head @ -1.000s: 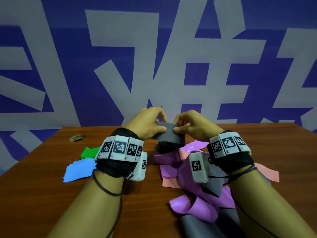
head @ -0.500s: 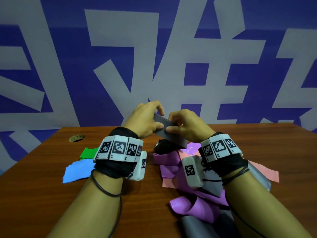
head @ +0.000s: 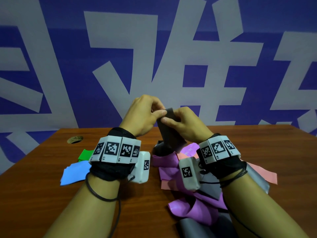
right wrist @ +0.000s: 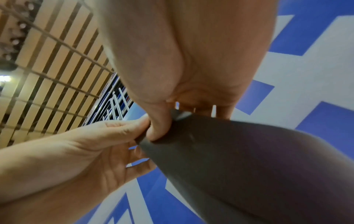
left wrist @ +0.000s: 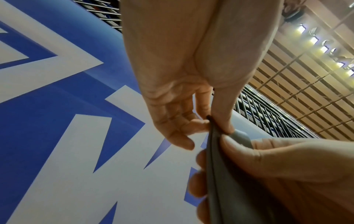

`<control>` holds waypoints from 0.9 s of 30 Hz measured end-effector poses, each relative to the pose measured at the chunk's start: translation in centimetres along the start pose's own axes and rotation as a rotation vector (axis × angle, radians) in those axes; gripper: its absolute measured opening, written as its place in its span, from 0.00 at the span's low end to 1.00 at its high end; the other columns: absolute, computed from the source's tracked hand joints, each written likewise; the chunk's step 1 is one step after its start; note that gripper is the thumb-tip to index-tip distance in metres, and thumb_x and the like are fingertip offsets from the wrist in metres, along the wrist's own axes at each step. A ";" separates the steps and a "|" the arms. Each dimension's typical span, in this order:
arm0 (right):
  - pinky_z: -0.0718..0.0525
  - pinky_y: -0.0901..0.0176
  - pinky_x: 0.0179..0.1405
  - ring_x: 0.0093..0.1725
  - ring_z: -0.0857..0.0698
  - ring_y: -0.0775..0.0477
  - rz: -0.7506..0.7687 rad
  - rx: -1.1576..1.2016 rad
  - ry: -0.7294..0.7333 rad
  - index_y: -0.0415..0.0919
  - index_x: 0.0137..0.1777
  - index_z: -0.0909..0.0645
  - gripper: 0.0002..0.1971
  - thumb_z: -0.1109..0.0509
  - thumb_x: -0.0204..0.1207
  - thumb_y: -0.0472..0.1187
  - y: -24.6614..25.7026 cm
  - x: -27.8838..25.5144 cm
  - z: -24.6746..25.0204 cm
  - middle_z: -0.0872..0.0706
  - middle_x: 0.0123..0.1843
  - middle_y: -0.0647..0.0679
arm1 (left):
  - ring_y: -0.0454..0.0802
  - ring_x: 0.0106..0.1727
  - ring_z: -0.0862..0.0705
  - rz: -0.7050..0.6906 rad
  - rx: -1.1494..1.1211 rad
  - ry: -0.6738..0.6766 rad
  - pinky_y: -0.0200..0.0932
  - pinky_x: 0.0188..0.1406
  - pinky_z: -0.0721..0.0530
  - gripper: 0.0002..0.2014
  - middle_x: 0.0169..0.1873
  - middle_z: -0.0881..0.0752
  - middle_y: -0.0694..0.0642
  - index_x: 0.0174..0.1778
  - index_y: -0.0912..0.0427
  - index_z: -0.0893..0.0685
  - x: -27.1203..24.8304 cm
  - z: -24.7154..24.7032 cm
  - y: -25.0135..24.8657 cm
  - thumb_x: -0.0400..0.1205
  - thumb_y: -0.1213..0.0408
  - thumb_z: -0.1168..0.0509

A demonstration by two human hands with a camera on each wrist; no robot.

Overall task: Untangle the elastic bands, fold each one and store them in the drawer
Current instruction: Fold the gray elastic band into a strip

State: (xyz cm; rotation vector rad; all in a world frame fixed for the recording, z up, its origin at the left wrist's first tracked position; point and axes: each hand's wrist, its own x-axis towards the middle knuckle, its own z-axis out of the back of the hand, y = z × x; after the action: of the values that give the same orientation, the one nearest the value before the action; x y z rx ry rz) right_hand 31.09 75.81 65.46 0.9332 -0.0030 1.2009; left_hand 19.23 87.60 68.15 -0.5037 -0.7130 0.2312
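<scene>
The grey band [head: 169, 133] hangs lengthwise from both hands above the counter [head: 42, 194], top end up, tail dropping into the tangled pile [head: 193, 203] below. The left hand [head: 142, 115] and right hand [head: 184, 124] each pinch that top edge, likely to match ends for folding.

The grey band [head: 169, 133] I pinched looked like matt, smooth rubber. At five o'clock the purple bands [head: 197, 212] had a slick, glossy sheen. The table [head: 42, 194] was polished brown wood grain. My wrist trackers [head: 142, 166] were matt white plastic over black cloth wraps.
</scene>
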 end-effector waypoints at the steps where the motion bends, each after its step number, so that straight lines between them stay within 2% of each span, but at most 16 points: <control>1: 0.23 0.66 0.36 0.30 0.17 0.66 0.016 0.067 0.005 0.49 0.38 0.18 0.11 0.32 0.84 0.42 0.3 -0.1 0.0 0.15 0.32 0.57 | 0.42 0.41 0.16 -0.017 -0.017 -0.019 0.38 0.40 0.19 0.03 0.36 0.14 0.45 0.45 0.53 0.12 0.0 0.1 -0.1 0.83 0.60 0.30; 3: 0.17 0.67 0.44 0.41 0.09 0.59 0.052 0.253 0.032 0.40 0.50 0.15 0.09 0.37 0.87 0.36 0.8 -0.4 0.1 0.09 0.40 0.52 | 0.42 0.42 0.14 -0.045 -0.074 -0.058 0.34 0.40 0.18 0.05 0.38 0.12 0.47 0.46 0.54 0.11 0.0 0.3 -0.4 0.83 0.60 0.31; 5: 0.13 0.62 0.49 0.46 0.07 0.47 0.071 0.412 0.046 0.30 0.58 0.18 0.11 0.41 0.88 0.33 1.2 -0.5 0.1 0.08 0.44 0.45 | 0.40 0.40 0.14 -0.046 -0.170 -0.074 0.29 0.35 0.20 0.06 0.38 0.11 0.48 0.46 0.54 0.11 0.0 0.5 -0.6 0.84 0.58 0.31; 6: 0.12 0.58 0.51 0.48 0.07 0.44 0.085 0.467 0.047 0.28 0.60 0.18 0.12 0.41 0.88 0.33 1.4 -0.6 0.1 0.08 0.47 0.40 | 0.41 0.40 0.14 -0.038 -0.212 -0.075 0.29 0.33 0.20 0.07 0.39 0.11 0.49 0.46 0.54 0.11 0.0 0.7 -0.7 0.84 0.57 0.32; 8: 0.12 0.54 0.57 0.54 0.09 0.40 0.120 0.544 0.046 0.33 0.63 0.18 0.13 0.42 0.88 0.35 1.8 -0.6 0.0 0.09 0.53 0.33 | 0.44 0.40 0.13 -0.023 -0.301 -0.063 0.35 0.31 0.17 0.08 0.42 0.12 0.52 0.50 0.55 0.12 0.0 0.8 -0.8 0.84 0.54 0.32; 10: 0.13 0.53 0.59 0.57 0.10 0.39 0.121 0.597 0.047 0.41 0.64 0.18 0.12 0.42 0.88 0.37 2.3 -0.6 -0.1 0.10 0.56 0.32 | 0.45 0.44 0.13 -0.010 -0.364 -0.038 0.36 0.32 0.16 0.10 0.47 0.13 0.51 0.56 0.53 0.13 -0.1 0.9 -0.9 0.84 0.54 0.32; 12: 0.13 0.52 0.60 0.58 0.10 0.41 0.108 0.610 0.026 0.43 0.65 0.19 0.12 0.41 0.88 0.37 2.6 -0.5 -0.3 0.11 0.58 0.34 | 0.42 0.51 0.13 -0.003 -0.367 0.003 0.35 0.41 0.15 0.12 0.51 0.12 0.47 0.61 0.51 0.13 -0.1 0.8 -1.0 0.86 0.53 0.36; 15: 0.13 0.54 0.59 0.58 0.10 0.46 0.102 0.597 -0.011 0.42 0.64 0.19 0.11 0.39 0.87 0.37 2.8 -0.3 -0.5 0.10 0.57 0.40 | 0.42 0.58 0.12 -0.014 -0.429 0.107 0.44 0.61 0.14 0.18 0.53 0.09 0.50 0.64 0.53 0.13 -0.2 0.7 -1.1 0.89 0.52 0.44; 17: 0.13 0.54 0.59 0.58 0.11 0.44 0.093 0.610 0.006 0.39 0.65 0.19 0.11 0.38 0.86 0.38 2.8 -0.3 -0.6 0.10 0.56 0.38 | 0.40 0.61 0.14 -0.023 -0.431 0.124 0.43 0.63 0.15 0.20 0.56 0.10 0.48 0.65 0.51 0.13 -0.3 0.8 -1.3 0.90 0.50 0.47; 19: 0.14 0.50 0.62 0.60 0.12 0.38 0.093 0.666 0.047 0.34 0.66 0.21 0.13 0.38 0.86 0.38 2.7 -0.3 -0.7 0.12 0.57 0.32 | 0.37 0.58 0.13 -0.035 -0.455 0.130 0.35 0.54 0.15 0.21 0.55 0.10 0.46 0.65 0.50 0.13 -0.5 1.0 -1.6 0.90 0.49 0.48; 21: 0.16 0.46 0.63 0.60 0.12 0.36 0.094 0.711 0.077 0.32 0.65 0.22 0.14 0.39 0.87 0.39 2.7 -0.3 -0.9 0.13 0.57 0.30 | 0.36 0.53 0.12 -0.021 -0.507 0.137 0.33 0.49 0.14 0.22 0.51 0.09 0.46 0.64 0.51 0.13 -0.6 1.2 -1.9 0.90 0.49 0.50; 22: 0.15 0.47 0.61 0.58 0.12 0.37 0.092 0.719 0.085 0.32 0.64 0.21 0.13 0.41 0.88 0.40 2.8 -0.3 -0.9 0.13 0.55 0.31 | 0.38 0.45 0.11 -0.011 -0.529 0.134 0.32 0.44 0.15 0.22 0.46 0.09 0.47 0.64 0.52 0.13 -0.6 1.2 -2.0 0.90 0.48 0.50; 24: 0.15 0.50 0.54 0.50 0.11 0.38 0.097 0.716 0.097 0.35 0.60 0.21 0.12 0.43 0.89 0.41 2.9 -0.3 -1.1 0.13 0.48 0.31 | 0.43 0.25 0.19 -0.005 -0.550 0.132 0.36 0.25 0.22 0.24 0.35 0.13 0.60 0.62 0.51 0.12 -0.8 1.3 -2.1 0.87 0.44 0.49; 25: 0.16 0.51 0.51 0.46 0.12 0.38 0.101 0.714 0.097 0.36 0.58 0.21 0.13 0.44 0.89 0.42 3.0 -0.3 -1.1 0.14 0.44 0.32 | 0.45 0.20 0.25 -0.010 -0.542 0.132 0.39 0.20 0.26 0.25 0.36 0.14 0.67 0.62 0.50 0.12 -0.8 1.2 -2.1 0.84 0.41 0.48; 26: 0.15 0.51 0.49 0.44 0.13 0.38 0.102 0.721 0.095 0.36 0.57 0.21 0.13 0.45 0.90 0.42 3.0 -0.3 -1.3 0.15 0.42 0.33 | 0.44 0.18 0.26 -0.009 -0.536 0.133 0.38 0.17 0.27 0.25 0.39 0.13 0.68 0.63 0.51 0.12 -0.8 1.2 -2.2 0.83 0.40 0.45; 27: 0.14 0.51 0.48 0.44 0.13 0.37 0.103 0.737 0.097 0.35 0.58 0.22 0.13 0.45 0.90 0.41 3.0 -0.3 -1.4 0.16 0.43 0.33 | 0.40 0.17 0.25 -0.002 -0.544 0.125 0.35 0.16 0.27 0.23 0.40 0.12 0.65 0.63 0.52 0.13 -0.9 1.1 -2.2 0.83 0.43 0.42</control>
State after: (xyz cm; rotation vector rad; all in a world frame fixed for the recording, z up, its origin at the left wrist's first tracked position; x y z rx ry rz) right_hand 27.95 76.58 66.29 1.5231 0.5029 1.3656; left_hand 17.91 85.83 69.49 -1.0262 -0.6507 -0.0022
